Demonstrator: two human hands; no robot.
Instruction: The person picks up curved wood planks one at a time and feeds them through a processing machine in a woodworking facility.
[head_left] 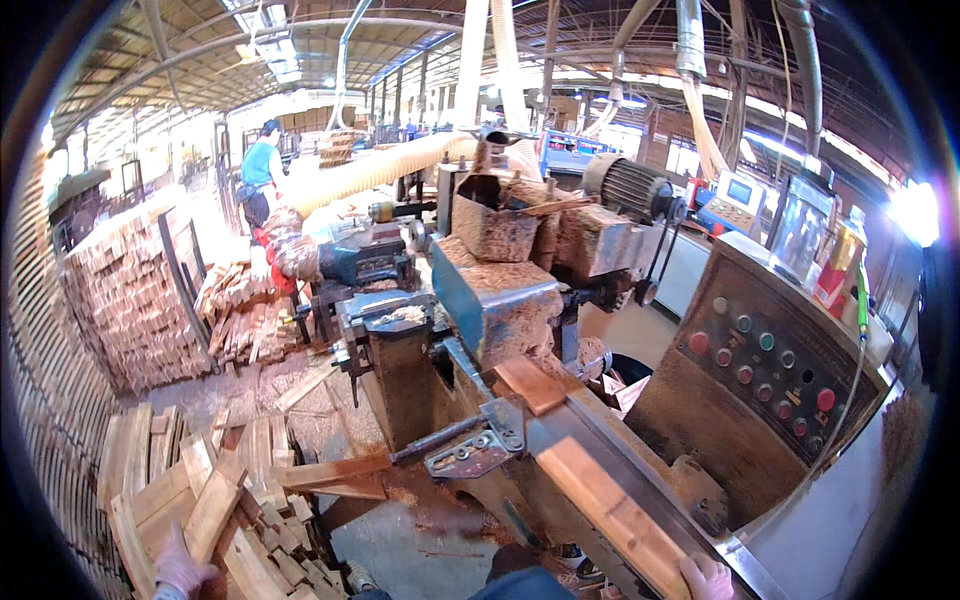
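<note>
Smooth orangey-brown board (610,510), long and straight-edged with visible grain, is lying on the machine's metal rail (660,500). A shorter, redder wood block (533,385) sits ahead of it, near the blue metal housing (495,305), which is absolutely caked in crumbly sawdust. The control panel (755,350) is dusty brown with round buttons. Down on the left there's a messy heap of pale curved wood pieces (215,510), some slightly arched.

Right hand (706,577) is at the lower edge, fingers curled onto the board's near end, holding it. Left hand (182,565) reaches out wide over the heap, fingers forward; can't tell if it's gripping anything.
</note>
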